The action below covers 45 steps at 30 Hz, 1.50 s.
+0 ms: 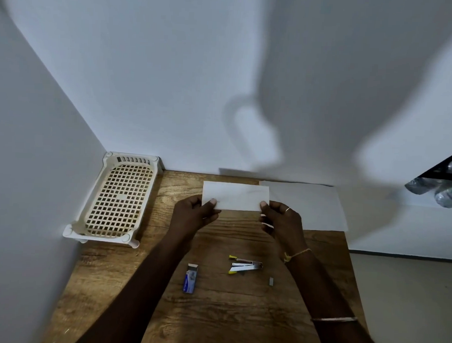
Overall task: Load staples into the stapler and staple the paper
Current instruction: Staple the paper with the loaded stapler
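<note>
White paper (235, 196), folded, is held over the table (213, 313) beyond the stapler (245, 265). The left hand (194, 214) and right hand (282, 220) each pinch 1 lower corner, thumbs on top. The stapler lies hinged open with no hand on it. A loose staple strip (271, 281) rests just right of it, so I judge loading not yet done and stapling yet to come. The blue staple box (190, 278) sits left of the stapler, flap open, its print too small to read. No other writing shows.
</note>
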### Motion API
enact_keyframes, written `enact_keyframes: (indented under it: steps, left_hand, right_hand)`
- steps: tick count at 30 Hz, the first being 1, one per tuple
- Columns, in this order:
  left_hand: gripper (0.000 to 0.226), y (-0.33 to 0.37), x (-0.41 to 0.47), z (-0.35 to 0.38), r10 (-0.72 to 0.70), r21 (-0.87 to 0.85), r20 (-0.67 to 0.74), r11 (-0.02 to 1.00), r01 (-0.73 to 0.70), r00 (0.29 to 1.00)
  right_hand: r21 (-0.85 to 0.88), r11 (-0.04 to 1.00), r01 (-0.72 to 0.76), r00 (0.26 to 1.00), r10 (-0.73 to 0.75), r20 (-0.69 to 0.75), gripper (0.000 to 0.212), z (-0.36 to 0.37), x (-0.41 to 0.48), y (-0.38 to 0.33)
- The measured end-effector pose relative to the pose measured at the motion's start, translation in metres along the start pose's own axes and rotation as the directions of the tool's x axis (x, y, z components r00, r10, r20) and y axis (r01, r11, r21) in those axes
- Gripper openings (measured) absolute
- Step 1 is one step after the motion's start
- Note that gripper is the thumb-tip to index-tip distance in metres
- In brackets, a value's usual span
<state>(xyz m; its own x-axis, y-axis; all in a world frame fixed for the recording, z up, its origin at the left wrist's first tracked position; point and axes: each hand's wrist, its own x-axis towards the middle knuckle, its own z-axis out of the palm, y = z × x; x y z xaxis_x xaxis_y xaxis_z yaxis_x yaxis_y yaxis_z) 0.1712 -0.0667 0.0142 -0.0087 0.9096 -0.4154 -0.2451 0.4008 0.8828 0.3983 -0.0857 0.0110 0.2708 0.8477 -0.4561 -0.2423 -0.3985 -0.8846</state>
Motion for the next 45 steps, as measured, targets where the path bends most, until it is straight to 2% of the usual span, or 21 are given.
enact_keyframes:
  steps: [3,5,6,8,10,11,14,16,19,21,24,25,26,28,30,33,35,39,45]
  left_hand:
    - [0.017,0.018,-0.005,0.003,0.029,-0.063,0.007,0.998,-0.029,1.000]
    - [0.014,0.029,-0.007,0.004,0.035,-0.092,0.012,0.995,-0.034,0.999]
    - [0.012,0.035,-0.009,0.005,0.036,-0.106,0.018,0.994,-0.034,0.999]
    - [0.007,0.046,-0.012,0.006,0.040,-0.133,0.038,0.991,-0.035,0.998]
    - [0.004,0.055,-0.014,0.008,0.045,-0.160,0.057,0.987,-0.036,0.997]
    - [0.004,0.059,-0.015,0.009,0.046,-0.172,0.065,0.984,-0.035,0.997]
    - [0.005,0.068,-0.018,0.011,0.040,-0.204,0.075,0.979,-0.024,0.996]
    - [0.007,0.072,-0.019,0.012,0.036,-0.217,0.080,0.976,-0.018,0.996]
    - [0.012,0.074,-0.021,0.009,0.036,-0.212,0.087,0.977,-0.017,0.996]
    - [0.007,0.074,-0.022,0.007,0.032,-0.220,0.089,0.975,-0.012,0.996]
    - [0.005,0.076,-0.024,0.005,0.035,-0.218,0.075,0.976,-0.018,0.997]
    - [0.005,0.077,-0.025,0.005,0.036,-0.214,0.072,0.977,-0.020,0.997]
    - [0.005,0.078,-0.026,0.005,0.039,-0.213,0.073,0.977,-0.023,0.997]
    - [0.008,0.082,-0.028,0.005,0.051,-0.221,0.072,0.975,-0.033,0.996]
    - [0.010,0.086,-0.031,0.006,0.066,-0.227,0.068,0.973,-0.048,0.996]
    - [0.010,0.094,-0.036,0.010,0.096,-0.224,0.065,0.971,-0.079,0.993]
    - [0.011,0.100,-0.040,0.014,0.111,-0.228,0.066,0.969,-0.093,0.992]
    - [0.027,0.113,-0.051,0.019,0.164,-0.222,0.113,0.966,-0.136,0.980]
    - [0.011,0.125,-0.062,0.019,0.233,-0.187,0.110,0.960,-0.210,0.966]
  right_hand:
    - [-0.063,0.990,0.130,0.992,-0.130,0.010,0.024,-0.005,-0.009,0.003]
    - [-0.337,0.908,0.249,0.968,-0.248,0.047,0.011,-0.010,-0.015,0.021]
    - [-0.504,0.816,0.284,0.958,-0.268,0.104,0.010,-0.014,-0.019,0.032]
    - [-0.791,0.532,0.302,0.953,-0.172,0.249,0.034,-0.020,-0.025,0.054]
    - [-0.897,0.207,0.392,0.920,-0.068,0.386,0.060,-0.024,-0.028,0.074]
    - [-0.898,0.114,0.424,0.905,-0.037,0.423,0.066,-0.023,-0.030,0.082]
    - [-0.874,-0.021,0.485,0.873,-0.039,0.486,0.059,-0.017,-0.032,0.095]
    - [-0.861,-0.060,0.505,0.857,-0.087,0.509,0.047,-0.014,-0.031,0.097]
    - [-0.861,-0.053,0.506,0.850,-0.135,0.508,0.042,-0.012,-0.028,0.098]
    - [-0.860,-0.053,0.508,0.848,-0.146,0.510,0.041,-0.011,-0.027,0.100]
    - [-0.876,0.008,0.482,0.861,-0.189,0.472,0.038,-0.010,-0.028,0.100]
    - [-0.879,0.065,0.472,0.869,-0.205,0.451,0.036,-0.009,-0.030,0.098]
    - [-0.871,0.165,0.463,0.877,-0.227,0.423,0.033,-0.006,-0.032,0.095]
    - [-0.790,0.428,0.440,0.896,-0.276,0.349,0.024,0.001,-0.038,0.085]
    - [-0.658,0.631,0.411,0.912,-0.290,0.292,0.020,0.013,-0.046,0.068]
    - [-0.434,0.808,0.399,0.910,-0.289,0.299,0.019,0.035,-0.063,0.035]
    - [-0.255,0.889,0.380,0.906,-0.301,0.298,0.016,0.048,-0.075,0.010]
    - [-0.040,0.952,0.304,0.921,-0.283,0.269,0.032,0.070,-0.094,-0.034]
    - [0.039,0.946,0.323,0.910,-0.322,0.260,0.020,0.084,-0.106,-0.064]
